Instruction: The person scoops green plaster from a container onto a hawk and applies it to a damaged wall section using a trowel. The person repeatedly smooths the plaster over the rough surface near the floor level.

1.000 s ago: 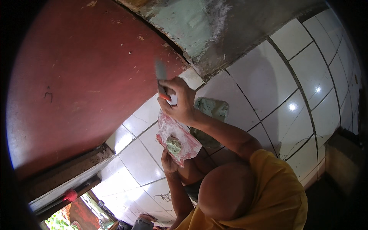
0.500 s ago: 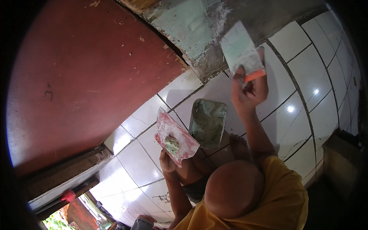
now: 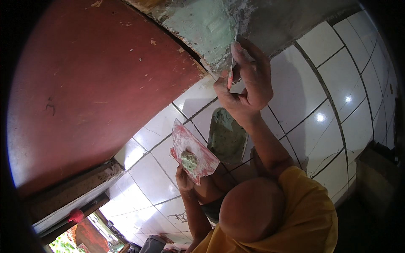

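My left hand (image 3: 184,179) is closed on the near edge of a red putty board (image 3: 203,159) smeared white. On that board sits a lump of pale green putty (image 3: 189,160). Up at the wall, my right hand (image 3: 251,86) grips a flat putty scraper (image 3: 230,79) with an orange-red edge, now seen almost edge-on. Its blade is against or very close to the pale green patch (image 3: 200,27) on the grey wall; contact is hard to tell. A rectangular tub (image 3: 228,141), coated inside with greenish putty, stands on the floor between my hands, partly behind my right forearm.
A large red door panel (image 3: 101,84) fills the left, with a dark gap along its edge beside the wall. White floor tiles (image 3: 303,97) with dark joints spread to the right. A dark block-like object (image 3: 375,177) stands at the right edge.
My right hand has moved left and up to the wall, turning the scraper from face-on to edge-on. My left hand and the board have stayed almost still.
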Tool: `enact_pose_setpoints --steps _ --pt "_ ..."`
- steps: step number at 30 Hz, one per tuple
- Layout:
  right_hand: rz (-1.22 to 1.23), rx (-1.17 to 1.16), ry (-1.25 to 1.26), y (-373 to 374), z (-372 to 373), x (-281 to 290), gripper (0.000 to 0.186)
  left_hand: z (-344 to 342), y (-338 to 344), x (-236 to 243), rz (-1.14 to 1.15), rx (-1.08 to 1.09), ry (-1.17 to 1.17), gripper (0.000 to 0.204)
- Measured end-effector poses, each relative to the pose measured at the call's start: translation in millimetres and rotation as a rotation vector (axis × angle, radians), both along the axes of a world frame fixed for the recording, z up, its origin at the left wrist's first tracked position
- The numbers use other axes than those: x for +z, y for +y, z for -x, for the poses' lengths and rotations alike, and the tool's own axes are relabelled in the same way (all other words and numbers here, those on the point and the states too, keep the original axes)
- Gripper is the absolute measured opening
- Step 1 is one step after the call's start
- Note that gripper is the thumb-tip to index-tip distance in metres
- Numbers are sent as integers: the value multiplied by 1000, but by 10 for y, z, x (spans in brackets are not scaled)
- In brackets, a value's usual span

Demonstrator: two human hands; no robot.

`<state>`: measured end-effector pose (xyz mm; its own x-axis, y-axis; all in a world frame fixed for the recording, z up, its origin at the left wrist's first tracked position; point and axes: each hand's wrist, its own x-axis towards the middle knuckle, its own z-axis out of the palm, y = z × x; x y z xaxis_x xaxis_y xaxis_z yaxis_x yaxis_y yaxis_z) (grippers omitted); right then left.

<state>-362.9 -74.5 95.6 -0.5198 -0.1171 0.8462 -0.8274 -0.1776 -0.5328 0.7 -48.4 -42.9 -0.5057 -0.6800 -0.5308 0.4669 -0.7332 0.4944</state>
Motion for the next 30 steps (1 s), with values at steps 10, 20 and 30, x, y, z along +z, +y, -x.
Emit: enact_pose_setpoints --steps 10,20,30 --pt "27 29 58 -117 -102 120 63 -18 8 -8 17 10 -23 47" --pt "-98 72 84 -289 -279 -1 60 38 16 27 -1 13 -72 45" --pt "-255 511 22 -228 -606 -44 40 32 24 40 22 15 -89 47"
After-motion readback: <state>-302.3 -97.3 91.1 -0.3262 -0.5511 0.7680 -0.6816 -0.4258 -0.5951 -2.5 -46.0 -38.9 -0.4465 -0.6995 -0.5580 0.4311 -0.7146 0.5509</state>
